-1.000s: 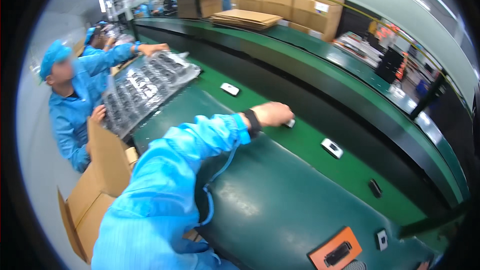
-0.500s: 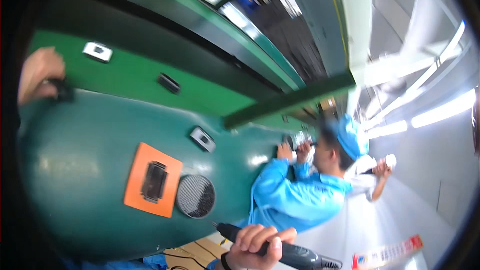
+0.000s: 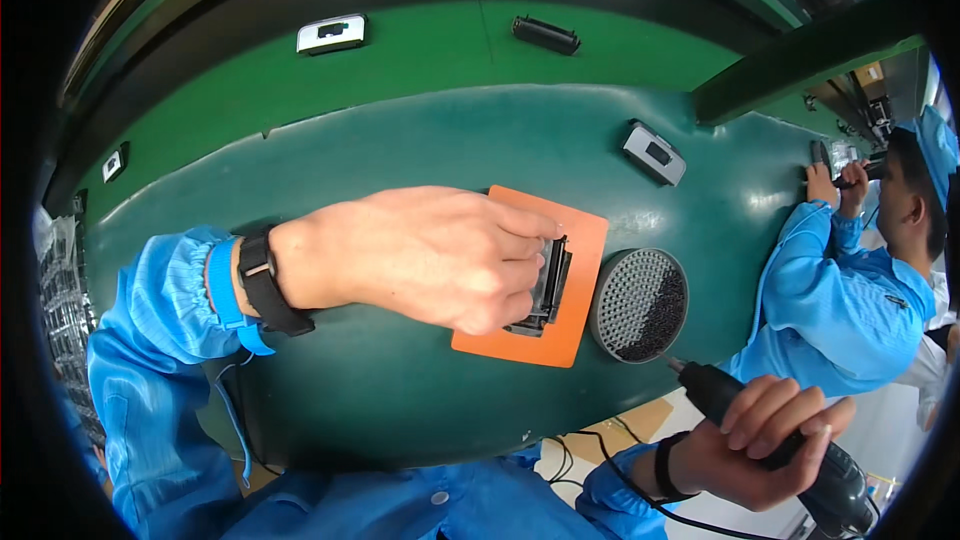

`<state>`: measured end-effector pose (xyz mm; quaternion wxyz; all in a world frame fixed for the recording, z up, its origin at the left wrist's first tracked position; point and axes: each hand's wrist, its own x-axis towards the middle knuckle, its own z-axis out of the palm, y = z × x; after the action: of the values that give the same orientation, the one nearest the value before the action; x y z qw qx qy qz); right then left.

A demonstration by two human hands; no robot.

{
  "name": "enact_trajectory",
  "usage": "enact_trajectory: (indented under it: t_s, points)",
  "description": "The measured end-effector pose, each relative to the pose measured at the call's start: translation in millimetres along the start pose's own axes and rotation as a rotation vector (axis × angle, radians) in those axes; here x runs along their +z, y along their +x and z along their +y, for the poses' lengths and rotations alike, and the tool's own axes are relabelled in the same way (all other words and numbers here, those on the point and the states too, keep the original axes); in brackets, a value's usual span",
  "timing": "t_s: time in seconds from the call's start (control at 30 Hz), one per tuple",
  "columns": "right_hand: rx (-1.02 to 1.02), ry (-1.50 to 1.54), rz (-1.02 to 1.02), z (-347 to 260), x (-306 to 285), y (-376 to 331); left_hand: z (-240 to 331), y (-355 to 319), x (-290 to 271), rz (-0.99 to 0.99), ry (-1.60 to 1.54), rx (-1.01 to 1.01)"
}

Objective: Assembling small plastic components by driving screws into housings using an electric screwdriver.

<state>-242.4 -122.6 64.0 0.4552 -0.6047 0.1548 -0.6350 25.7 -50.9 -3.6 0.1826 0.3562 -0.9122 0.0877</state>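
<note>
My left hand (image 3: 420,255) reaches over an orange pad (image 3: 573,335), its fingers curled down on a black rectangular plastic part (image 3: 554,285) that lies there. The palm hides the left side of that part. In my right hand (image 3: 755,440), at the lower right, is a dark electric screwdriver (image 3: 712,390), with its bit pointing up and left. The bit ends just beside a round grey tray (image 3: 597,315) with a grid of holes and many tiny dark pieces, apparently screws, along its right side.
Beyond the tray stands a grey-and-black device (image 3: 655,152). On the green ledge lie a white-faced device (image 3: 332,34), a black part (image 3: 546,35) and another white-faced device (image 3: 115,163). Clear plastic trays (image 3: 62,280) stack at far left. A co-worker (image 3: 850,280) in blue sits right, near a green post (image 3: 800,58).
My left hand has come from the far left ledge onto the black part on the orange pad. The view has swung left. My right hand still holds the screwdriver.
</note>
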Motion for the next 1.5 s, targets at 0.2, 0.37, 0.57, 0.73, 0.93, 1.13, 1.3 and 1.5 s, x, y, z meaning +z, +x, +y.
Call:
enact_trajectory:
  t_s: [0.2,0.37,0.57,0.73,0.93,1.13,1.3,1.5]
  points:
    - [-0.004,0.01,-0.077,6.5,-4.1,8.2,0.9,-6.8,-0.5,-0.096,-0.15,0.088]
    - [0.104,0.025,-0.055,19.7,-1.7,13.6,23.8,11.4,-30.1,-0.335,0.126,-0.005]
    - [0.179,0.122,-0.129,45.8,7.7,21.9,57.6,5.9,-20.8,-0.319,0.035,-0.369]
    - [0.192,0.008,-0.172,59.4,11.6,21.4,63.0,-4.9,-12.3,-0.264,-0.061,-0.507]
    - [0.225,0.019,-0.172,58.1,12.8,18.9,62.4,-6.1,-20.8,-0.324,-0.106,-0.504]
    - [0.237,0.016,-0.191,60.9,12.4,17.5,61.4,-6.1,-18.3,-0.335,-0.12,-0.513]
    - [0.213,-0.069,-0.208,60.4,22.9,10.9,59.5,-9.3,-18.1,-0.325,-0.128,-0.508]
    - [0.226,0.017,-0.15,43.0,25.3,39.0,58.7,-11.3,-18.7,-0.299,-0.129,-0.505]
